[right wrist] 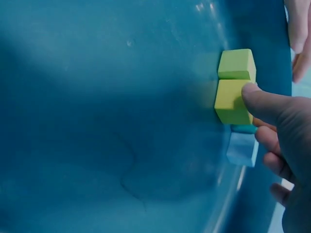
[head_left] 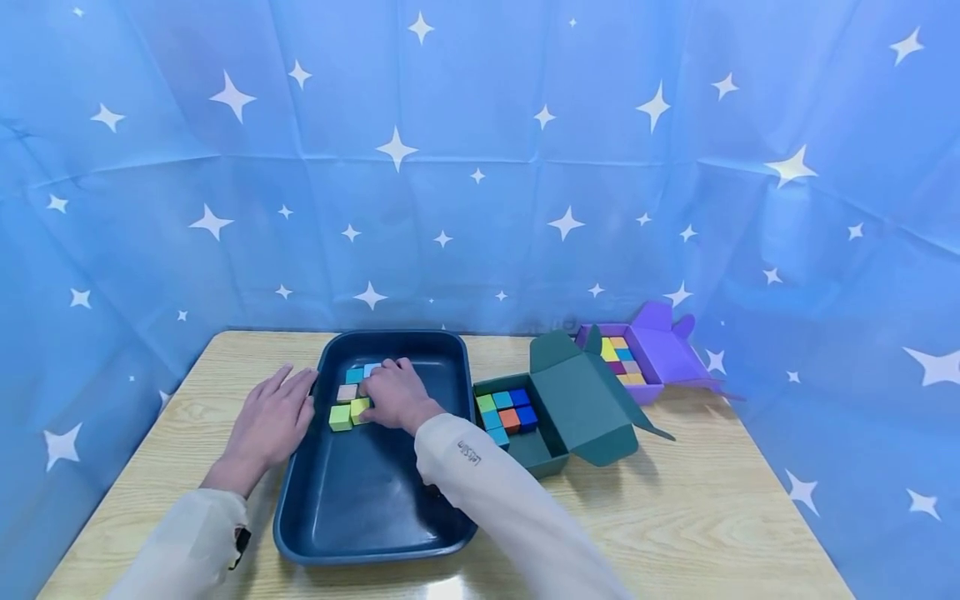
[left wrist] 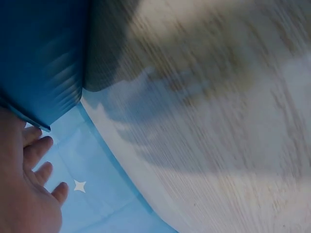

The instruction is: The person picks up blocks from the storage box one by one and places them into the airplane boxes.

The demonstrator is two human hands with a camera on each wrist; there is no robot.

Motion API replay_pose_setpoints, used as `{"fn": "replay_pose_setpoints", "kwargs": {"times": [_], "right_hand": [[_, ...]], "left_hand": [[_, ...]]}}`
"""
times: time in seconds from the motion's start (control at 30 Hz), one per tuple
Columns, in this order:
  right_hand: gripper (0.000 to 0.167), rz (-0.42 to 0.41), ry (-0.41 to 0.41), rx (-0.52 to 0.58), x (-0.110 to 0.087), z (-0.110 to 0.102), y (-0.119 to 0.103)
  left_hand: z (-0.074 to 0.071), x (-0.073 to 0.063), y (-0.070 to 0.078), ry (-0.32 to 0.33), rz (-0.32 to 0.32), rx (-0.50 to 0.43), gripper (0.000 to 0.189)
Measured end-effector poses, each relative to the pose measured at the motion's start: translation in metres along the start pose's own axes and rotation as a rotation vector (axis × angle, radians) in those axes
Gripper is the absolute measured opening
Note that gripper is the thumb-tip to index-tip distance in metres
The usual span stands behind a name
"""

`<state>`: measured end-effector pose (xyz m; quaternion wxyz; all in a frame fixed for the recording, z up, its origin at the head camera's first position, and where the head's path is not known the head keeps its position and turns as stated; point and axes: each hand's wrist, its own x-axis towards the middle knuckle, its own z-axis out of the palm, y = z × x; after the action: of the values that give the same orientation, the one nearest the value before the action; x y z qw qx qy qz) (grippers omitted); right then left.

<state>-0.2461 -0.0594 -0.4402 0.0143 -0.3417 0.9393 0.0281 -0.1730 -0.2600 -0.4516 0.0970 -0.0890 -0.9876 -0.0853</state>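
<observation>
A dark blue tray (head_left: 375,492) holds a small group of coloured cubes near its far left side. My right hand (head_left: 397,396) reaches over them, its thumb on a yellow cube (right wrist: 233,101) and its fingers curled behind it. Against that cube sits a lime-green cube (head_left: 341,417). Past them are a pale pink cube (head_left: 347,393), a teal cube (head_left: 355,376) and a light blue cube (right wrist: 242,148), the last close by my fingers. My left hand (head_left: 270,421) rests along the tray's left rim, fingers loosely extended and holding nothing.
Right of the tray stands an open green box (head_left: 551,467) with several blue, green and orange cubes inside, its lid tilted to the right. Behind it, an open purple box (head_left: 651,393) holds more cubes. A blue star-patterned cloth (head_left: 480,217) hangs around the wooden table (head_left: 697,517).
</observation>
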Motion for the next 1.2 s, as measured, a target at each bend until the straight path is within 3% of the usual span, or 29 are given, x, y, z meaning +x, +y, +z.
{"fn": "replay_pose_setpoints", "kwargs": {"times": [0.2,0.47,0.7,0.93,1.2], "right_hand": [[0.036,0.018,-0.006,-0.011,0.004,0.004,-0.005],[0.033,0.031,-0.016,0.002,0.004,0.008,-0.007],[0.031,0.012,-0.031,-0.002,0.001,-0.003,-0.002],[0.024,-0.002,-0.013,0.009,-0.014,-0.022,0.012],[0.028,-0.020,0.018,0.004,-0.040,-0.033,0.034]], "left_hand": [[0.000,-0.002,0.001,-0.052,-0.016,0.027,0.052],[0.002,-0.002,0.004,-0.039,-0.009,0.038,0.052],[0.002,-0.002,0.003,-0.032,-0.015,0.037,0.052],[0.002,-0.003,0.005,-0.020,-0.010,0.051,0.052],[0.000,-0.004,0.008,-0.006,-0.014,0.048,0.052]]}}
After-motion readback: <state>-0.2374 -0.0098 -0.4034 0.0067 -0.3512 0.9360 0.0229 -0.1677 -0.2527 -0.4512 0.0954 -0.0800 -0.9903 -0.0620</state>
